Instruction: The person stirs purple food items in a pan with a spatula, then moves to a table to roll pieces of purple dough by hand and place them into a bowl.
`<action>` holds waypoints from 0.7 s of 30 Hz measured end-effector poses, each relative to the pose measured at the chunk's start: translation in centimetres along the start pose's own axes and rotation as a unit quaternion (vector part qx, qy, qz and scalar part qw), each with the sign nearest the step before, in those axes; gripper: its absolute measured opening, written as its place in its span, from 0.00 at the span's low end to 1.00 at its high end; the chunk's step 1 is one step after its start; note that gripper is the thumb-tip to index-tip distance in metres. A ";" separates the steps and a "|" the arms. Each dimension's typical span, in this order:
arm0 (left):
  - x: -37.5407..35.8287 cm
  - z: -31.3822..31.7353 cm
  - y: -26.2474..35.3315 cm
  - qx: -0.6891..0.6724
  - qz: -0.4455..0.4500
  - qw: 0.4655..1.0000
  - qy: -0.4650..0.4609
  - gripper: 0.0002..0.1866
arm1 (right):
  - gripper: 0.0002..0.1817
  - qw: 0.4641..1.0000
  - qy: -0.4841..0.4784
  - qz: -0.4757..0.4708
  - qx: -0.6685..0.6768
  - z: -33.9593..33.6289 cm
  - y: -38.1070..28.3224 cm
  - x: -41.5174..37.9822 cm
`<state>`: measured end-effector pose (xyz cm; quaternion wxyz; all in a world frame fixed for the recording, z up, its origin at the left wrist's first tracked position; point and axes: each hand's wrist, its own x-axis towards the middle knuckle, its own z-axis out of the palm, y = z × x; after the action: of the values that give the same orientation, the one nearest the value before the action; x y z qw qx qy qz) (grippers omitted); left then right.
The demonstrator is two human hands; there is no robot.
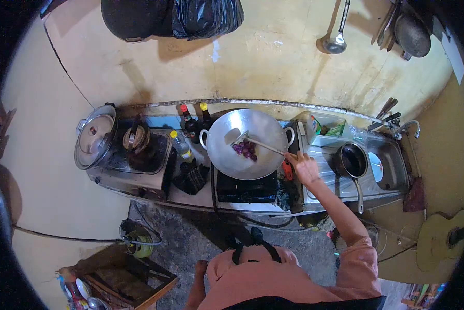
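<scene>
My right hand (305,168) is closed round the end of a long-handled spatula (265,146). The spatula reaches into a large silver wok (227,166) with two loop handles, and its flat blade rests against the inside. Beside the blade, a small heap of purple-red pieces (246,150), which look like shallots, lies in the wok. Under the wok is a black stove (246,191). My left hand (201,266) hangs low beside my body, away from the counter; its fingers are too small and hidden to make out.
Bottles (181,145) and a dark cloth (191,177) are left of the wok. Farther left, a lidded pot (95,135) stands by another stove (123,181). To the right are a dark saucepan (352,160), a plastic container (325,138) and a sink (395,155). A ladle (335,44) hangs above.
</scene>
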<state>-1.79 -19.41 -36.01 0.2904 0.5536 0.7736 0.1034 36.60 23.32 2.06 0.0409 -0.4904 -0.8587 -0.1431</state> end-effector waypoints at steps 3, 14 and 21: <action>0.4 0.6 -0.1 -0.030 -0.051 0.998 -0.015 0.11 | 0.23 0.998 0.017 -0.043 -0.037 -0.5 0.7 -0.4; 1.1 -0.5 1.3 -0.174 -0.210 0.962 -0.025 0.14 | 0.21 0.997 0.053 -0.043 -0.046 -5.1 5.4 -4.5; 1.0 -0.1 0.6 -0.131 -0.214 0.967 -0.049 0.15 | 0.21 0.997 0.034 -0.033 -0.054 -6.1 5.7 -7.5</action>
<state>-1.60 -18.28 -36.00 0.4134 0.3367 0.8387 0.1114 44.94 18.04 7.44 0.0388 -0.4582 -0.8635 -0.2071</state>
